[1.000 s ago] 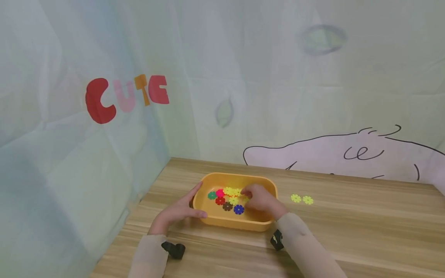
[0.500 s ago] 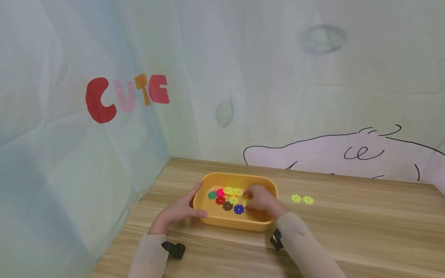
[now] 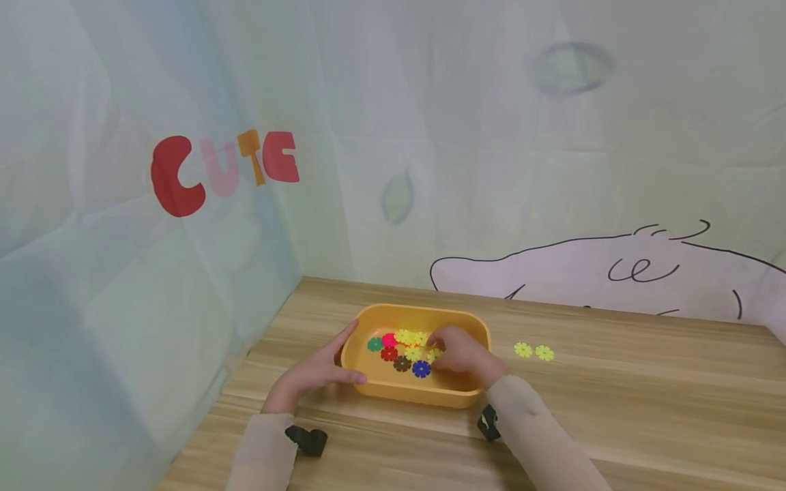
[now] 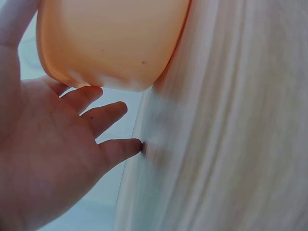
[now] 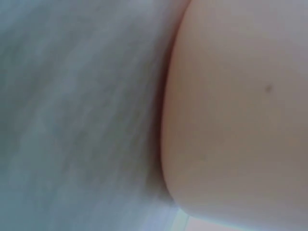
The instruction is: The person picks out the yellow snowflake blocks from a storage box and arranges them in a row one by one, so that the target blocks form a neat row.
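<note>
Inside the orange tray (image 3: 417, 397), on the wood-grain table (image 3: 645, 395), the right hand (image 3: 457, 349) is down among the flower-shaped pieces, fingers bent. Grip: cannot tell. One yellow piece (image 3: 433, 355) sits right at the fingertips, but no view shows a pinch, and the right wrist view gives only a blurred tray wall. Left hand (image 3: 316, 372) braces the tray's left end, fingers spread and mostly straight, thumb over the near rim. Step in hand, as I read it: picking at pieces in the tray. Blue piece (image 3: 421, 369) lies just beside the fingertips; brown piece (image 3: 402, 363), red piece (image 3: 389, 354) and green piece (image 3: 375, 344) are further left. Outside, right of the tray, two yellow pieces (image 3: 522, 350) lie side by side on the table. Next move calls for a fingertip pinch on one edge — pieces look thin and flat, and the yellow cluster (image 3: 411, 337) overlaps, so neighbours could drag.
</note>
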Demonstrator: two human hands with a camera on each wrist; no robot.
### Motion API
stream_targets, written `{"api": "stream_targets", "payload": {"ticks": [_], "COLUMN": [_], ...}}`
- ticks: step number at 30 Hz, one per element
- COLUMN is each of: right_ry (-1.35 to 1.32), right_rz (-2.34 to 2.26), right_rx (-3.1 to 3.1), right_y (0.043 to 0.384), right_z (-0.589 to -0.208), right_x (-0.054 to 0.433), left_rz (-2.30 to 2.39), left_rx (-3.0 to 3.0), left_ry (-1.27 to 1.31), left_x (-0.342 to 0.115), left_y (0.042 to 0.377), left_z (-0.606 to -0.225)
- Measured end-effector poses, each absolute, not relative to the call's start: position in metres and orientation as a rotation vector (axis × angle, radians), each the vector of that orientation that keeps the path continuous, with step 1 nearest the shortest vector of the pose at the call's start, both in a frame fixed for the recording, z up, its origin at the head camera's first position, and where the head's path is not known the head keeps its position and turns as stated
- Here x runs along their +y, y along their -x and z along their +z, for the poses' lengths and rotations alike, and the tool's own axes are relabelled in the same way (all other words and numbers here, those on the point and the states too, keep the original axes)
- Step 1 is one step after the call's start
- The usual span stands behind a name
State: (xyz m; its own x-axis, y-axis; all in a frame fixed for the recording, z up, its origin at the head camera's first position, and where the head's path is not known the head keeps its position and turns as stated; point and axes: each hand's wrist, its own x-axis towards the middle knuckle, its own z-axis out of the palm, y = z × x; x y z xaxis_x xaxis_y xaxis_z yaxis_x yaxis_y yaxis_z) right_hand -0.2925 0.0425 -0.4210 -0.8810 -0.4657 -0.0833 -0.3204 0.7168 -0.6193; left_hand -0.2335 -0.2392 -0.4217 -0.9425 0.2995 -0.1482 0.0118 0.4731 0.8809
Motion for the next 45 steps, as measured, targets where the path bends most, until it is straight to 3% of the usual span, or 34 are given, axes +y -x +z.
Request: {"api": "stream_targets", "payload": {"ticks": [31,45], "right_ry": [0.685,0.807], "right_rz": [-0.950,-0.966], "right_rx": [2.769,2.840], "right_y": [0.287,0.279], "right_z": [-0.412,-0.384], "right_x": [0.046,0.090], "left_rz": [1.455,1.448], "left_rx": [2.449,2.459], "left_ry": [-0.258,-0.257], "left_x": [-0.238,-0.238], "left_y": [0.233,0.233], "left_z": [-0.421,-0.421]}}
